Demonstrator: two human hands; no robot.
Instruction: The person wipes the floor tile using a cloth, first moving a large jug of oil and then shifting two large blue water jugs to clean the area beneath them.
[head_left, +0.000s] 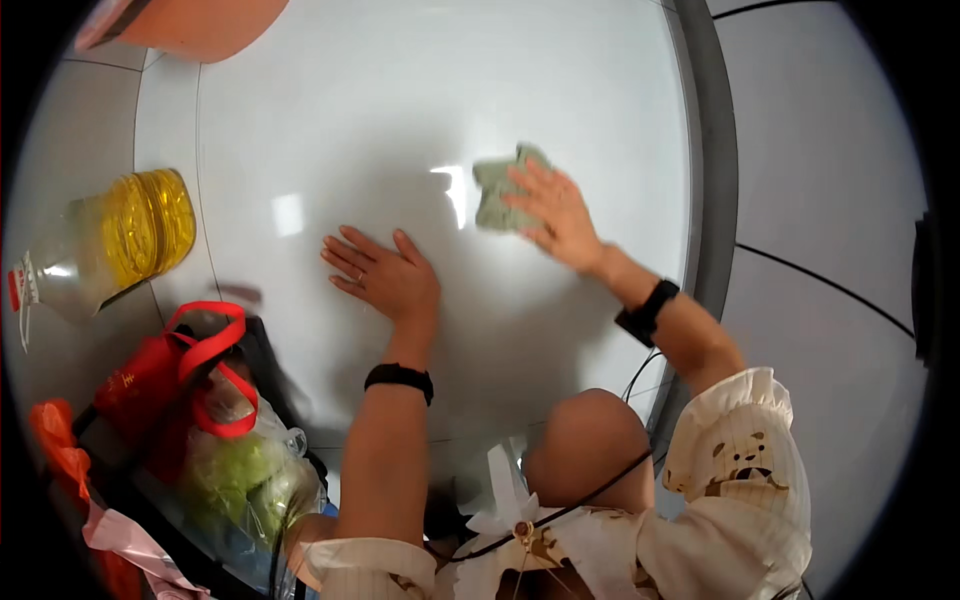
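Note:
A pale green cloth (496, 196), bunched up at its edges, lies on the glossy white tile floor (585, 82). My right hand (555, 214) rests over the cloth's right side with its fingers extended, holding it against the tile. To the left, my left hand (386, 274) is palm down on or just above the bare tile, its fingers somewhat apart and nothing in it. A ring shows on one finger of that hand. Both forearms wear black bands.
A clear bottle of yellow oil (146, 225) is at the left. Below it are a red bag (142, 382) and a clear plastic bag with green contents (247, 472). An orange container (202, 30) stands at upper left. A grey border strip (712, 172) edges the floor's right side.

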